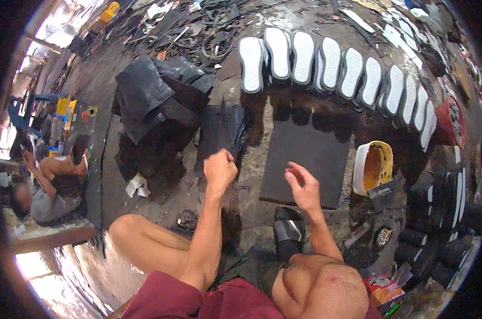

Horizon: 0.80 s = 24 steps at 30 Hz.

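My left hand [219,171] is closed, its fingers curled over a dark flat sheet [212,127]; whatever it may grip is hidden. A narrow dark pointed piece [223,125] stands out just beyond that fist. My right hand [304,187] hangs over the near part of a black square board [307,154], thumb and fingers apart and nothing between them. Right of the board sits a white-rimmed tub [359,170] with a yellow inside and something brown in it. Beyond the board, shoe soles with white tops [303,56] stand in a curved row.
Black sheets [143,87] are heaped at the left, with crumpled paper [138,186] nearer me. A red basket [449,122] stands at the far right. Another person [55,191] sits at the left edge. Scraps [172,32] litter the far floor. A black shoe-shaped piece [288,228] lies near my knee.
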Tool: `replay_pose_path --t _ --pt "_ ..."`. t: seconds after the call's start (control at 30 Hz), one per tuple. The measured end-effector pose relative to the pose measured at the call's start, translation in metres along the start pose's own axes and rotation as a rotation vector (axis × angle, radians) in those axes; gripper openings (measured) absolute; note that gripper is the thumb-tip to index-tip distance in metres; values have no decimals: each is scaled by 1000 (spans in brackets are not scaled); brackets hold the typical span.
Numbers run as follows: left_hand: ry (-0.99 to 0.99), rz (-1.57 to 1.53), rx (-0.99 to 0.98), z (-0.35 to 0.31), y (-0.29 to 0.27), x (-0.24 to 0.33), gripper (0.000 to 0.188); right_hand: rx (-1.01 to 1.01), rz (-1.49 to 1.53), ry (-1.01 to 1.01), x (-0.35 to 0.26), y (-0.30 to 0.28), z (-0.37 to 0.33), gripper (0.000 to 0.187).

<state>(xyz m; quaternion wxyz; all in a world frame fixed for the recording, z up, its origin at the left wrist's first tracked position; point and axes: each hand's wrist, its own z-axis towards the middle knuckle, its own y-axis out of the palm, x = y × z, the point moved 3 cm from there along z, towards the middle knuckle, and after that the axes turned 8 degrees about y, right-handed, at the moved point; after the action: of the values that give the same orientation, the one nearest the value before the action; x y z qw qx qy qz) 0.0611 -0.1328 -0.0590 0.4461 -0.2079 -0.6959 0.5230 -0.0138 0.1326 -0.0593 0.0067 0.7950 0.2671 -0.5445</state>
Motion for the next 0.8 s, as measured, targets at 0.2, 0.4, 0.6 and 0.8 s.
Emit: replay_pose_path --t 0.2,0.4,0.6,0.8 --pt "714 -231 -113 -125 6 125 21 -4 -12 288 24 23 21 57" --pt "575 -289 45 -110 76 93 20 465 773 312 82 -22 22 34" --pt "484 -355 -234 -104 125 74 28 609 372 566 130 -40 -68 42" --pt "529 -250 -72 -99 135 80 41 652 -72 -300 45 -145 26 28"
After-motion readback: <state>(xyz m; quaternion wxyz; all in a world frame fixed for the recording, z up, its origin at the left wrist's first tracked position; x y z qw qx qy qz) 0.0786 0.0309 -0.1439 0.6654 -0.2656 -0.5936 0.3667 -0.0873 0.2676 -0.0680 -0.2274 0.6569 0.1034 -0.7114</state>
